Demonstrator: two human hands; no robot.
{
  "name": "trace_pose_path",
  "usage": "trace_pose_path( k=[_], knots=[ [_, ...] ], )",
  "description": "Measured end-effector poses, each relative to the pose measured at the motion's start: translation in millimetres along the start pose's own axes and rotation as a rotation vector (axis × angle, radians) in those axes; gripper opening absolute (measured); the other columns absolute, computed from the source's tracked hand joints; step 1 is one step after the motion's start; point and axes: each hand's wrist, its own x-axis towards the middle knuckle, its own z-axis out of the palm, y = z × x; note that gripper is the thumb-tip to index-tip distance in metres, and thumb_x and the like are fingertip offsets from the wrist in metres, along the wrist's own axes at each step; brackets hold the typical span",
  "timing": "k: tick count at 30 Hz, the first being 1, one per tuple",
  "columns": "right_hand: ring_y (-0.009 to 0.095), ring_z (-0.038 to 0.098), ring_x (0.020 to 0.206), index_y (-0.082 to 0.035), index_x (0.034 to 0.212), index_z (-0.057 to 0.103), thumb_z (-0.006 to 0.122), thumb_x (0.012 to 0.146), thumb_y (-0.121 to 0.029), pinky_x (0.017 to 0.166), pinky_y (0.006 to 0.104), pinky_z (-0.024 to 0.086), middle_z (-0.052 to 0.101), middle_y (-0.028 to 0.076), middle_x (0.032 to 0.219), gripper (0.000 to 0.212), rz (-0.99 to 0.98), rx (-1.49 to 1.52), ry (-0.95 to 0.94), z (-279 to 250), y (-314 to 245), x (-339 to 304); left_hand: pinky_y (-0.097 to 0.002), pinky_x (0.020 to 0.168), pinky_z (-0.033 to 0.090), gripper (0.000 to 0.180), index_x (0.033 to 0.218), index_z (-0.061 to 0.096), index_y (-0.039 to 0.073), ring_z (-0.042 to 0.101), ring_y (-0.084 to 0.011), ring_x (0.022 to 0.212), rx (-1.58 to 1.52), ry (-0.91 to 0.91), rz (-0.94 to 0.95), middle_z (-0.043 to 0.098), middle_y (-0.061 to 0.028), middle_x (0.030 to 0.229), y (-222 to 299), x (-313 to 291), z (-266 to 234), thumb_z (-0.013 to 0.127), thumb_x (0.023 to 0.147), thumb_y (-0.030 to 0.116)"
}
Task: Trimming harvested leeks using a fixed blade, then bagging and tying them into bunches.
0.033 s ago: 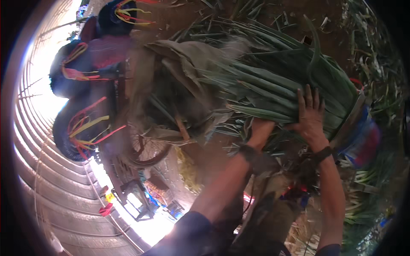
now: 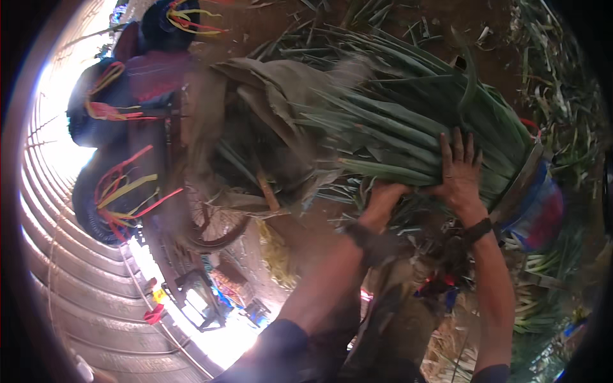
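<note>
A big bundle of long green leek leaves [image 2: 396,137] lies in front of me, its tips pointing left. My right hand [image 2: 461,182] rests flat on top of the leaves, near the bundle's right end, fingers spread. At the bundle's near edge is my left hand [image 2: 385,199], with the thumb side showing and the other fingers hidden beneath or behind the leaves. A band circles each wrist. Past the right end, a blue and red plastic sack [image 2: 539,214] lies beside a pale edge.
Drab cloth [image 2: 262,80] hangs left of the leaves, over a spoked wheel [image 2: 220,233]. Dark tyres [image 2: 102,198] with coloured ribbons stand farther left. A corrugated metal wall [image 2: 76,306] curves along the left side. Loose leeks [image 2: 533,303] and cut leaves [image 2: 562,127] litter the right.
The view has shifted slightly, so the tyres and leaves sit a little farther left. My left hand has turned a little at the bundle's edge; my right hand stays on the leaves.
</note>
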Motion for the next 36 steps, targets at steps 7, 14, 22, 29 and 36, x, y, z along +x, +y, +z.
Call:
trace_pose_path(
  k=[7, 14, 22, 29, 36],
  knots=[
    [0.046, 0.02, 0.138, -0.013, 0.152, 0.018, 0.086, 0.055, -0.048, 0.108, 0.0665, 0.018, 0.016, 0.019, 0.155, 0.123, 0.15, -0.309, 0.047, 69, -15, 48, -0.036, 0.09, 0.046, 0.05, 0.125, 0.056, 0.0, 0.058, -0.0259, 0.107, -0.322, -0.03, -0.214, 0.061, -0.0135, 0.116, 3, 54, -43, 0.068, 0.083, 0.025],
    [0.047, 0.01, 0.141, -0.016, 0.154, 0.014, 0.075, 0.06, -0.066, 0.106, 0.0712, 0.011, 0.014, 0.021, 0.156, 0.122, 0.118, -0.037, 0.028, 100, 6, 53, -0.0425, 0.099, 0.042, 0.058, 0.126, 0.053, -0.002, 0.054, -0.039, 0.115, 0.222, -0.055, -0.238, 0.055, -0.0232, 0.126, -33, 26, -62, 0.068, 0.084, 0.036],
    [0.046, 0.012, 0.141, -0.011, 0.152, 0.018, 0.065, 0.074, -0.064, 0.105, 0.0711, 0.012, 0.012, 0.023, 0.156, 0.106, 0.089, -0.42, 0.062, 105, 18, 50, -0.0468, 0.076, 0.051, 0.049, 0.123, 0.05, 0.004, 0.065, -0.0363, 0.089, 1.522, 0.507, 0.174, 0.061, -0.0201, 0.109, 4, -97, -247, 0.066, 0.086, 0.032],
    [0.044, 0.006, 0.143, -0.011, 0.153, 0.013, 0.07, 0.072, -0.062, 0.11, 0.068, 0.007, 0.007, 0.022, 0.157, 0.112, 0.155, -0.466, -0.048, 92, -7, 58, -0.0467, 0.071, 0.051, 0.056, 0.123, 0.05, 0.001, 0.065, -0.0386, 0.086, 0.916, 0.49, -0.378, 0.066, -0.0225, 0.093, -22, -70, -312, 0.072, 0.079, 0.025],
    [0.045, 0.008, 0.143, -0.008, 0.152, 0.017, 0.073, 0.071, -0.055, 0.111, 0.0649, 0.009, 0.006, 0.022, 0.157, 0.11, 0.199, -0.494, -0.123, 77, -14, 54, -0.0357, 0.075, 0.054, 0.057, 0.128, 0.053, 0.0, 0.066, -0.0238, 0.087, 0.052, 0.163, -0.364, 0.068, -0.0142, 0.093, 1, -171, -315, 0.075, 0.077, 0.014]
  ],
)
